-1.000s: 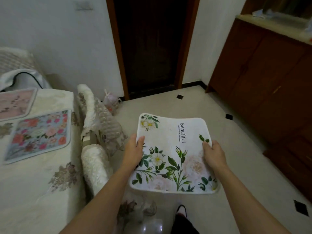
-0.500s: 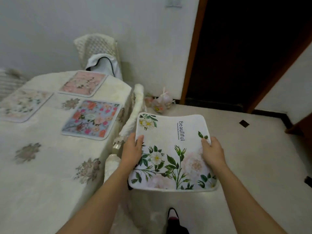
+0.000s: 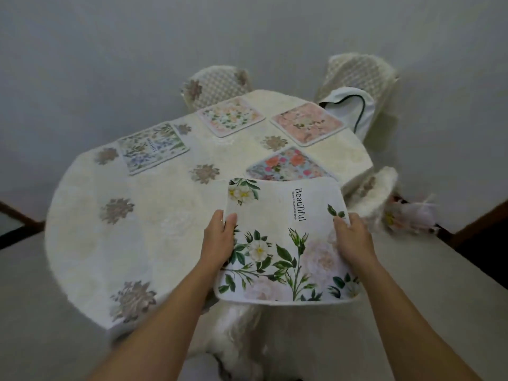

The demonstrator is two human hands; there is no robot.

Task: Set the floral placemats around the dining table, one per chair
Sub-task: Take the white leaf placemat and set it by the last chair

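A left hand (image 3: 220, 237) and a right hand (image 3: 353, 237) gripped the side edges of a white placemat (image 3: 286, 229), thumbs on top, holding it over the near right edge of the desk (image 3: 154, 215), above a covered chair (image 3: 239, 325). Already on the cloth lay a green-blue placemat (image 3: 152, 147), a peach placemat (image 3: 231, 116), a pink placemat (image 3: 308, 123) and a blue placemat (image 3: 286, 165), the last just beyond the held one.
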